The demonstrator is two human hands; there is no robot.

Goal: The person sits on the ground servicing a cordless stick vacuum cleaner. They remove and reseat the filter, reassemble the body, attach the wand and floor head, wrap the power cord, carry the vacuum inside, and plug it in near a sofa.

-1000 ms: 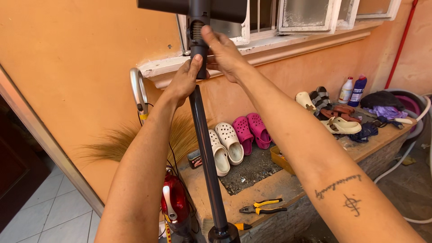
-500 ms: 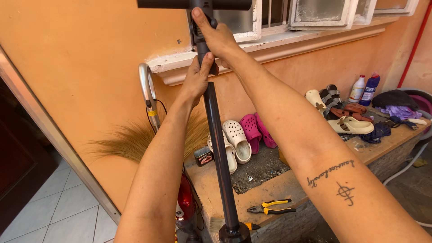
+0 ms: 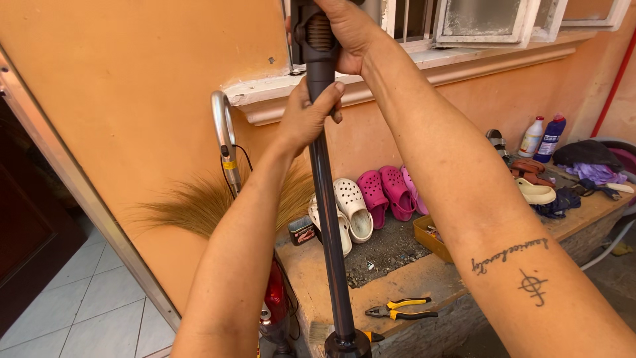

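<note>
Both hands on dark pole [image 3: 329, 219]: left hand [image 3: 308, 119] clenched round shaft, right hand [image 3: 348, 33] gripping ribbed collar [image 3: 319, 32] up top; pole upright, foot at table [image 3: 318, 265] edge; pliers [image 3: 401, 309] unused; looks mid-adjust, not finished.

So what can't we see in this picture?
Head view:
- The top of the dark pole is cut off by the upper edge and covered by the right hand.
- The pole's base leaves the bottom edge.
- The left hand hides the pole under its grip.
- The yellow tray sits partly behind the right forearm.
- The bottles are too small to identify.
</note>
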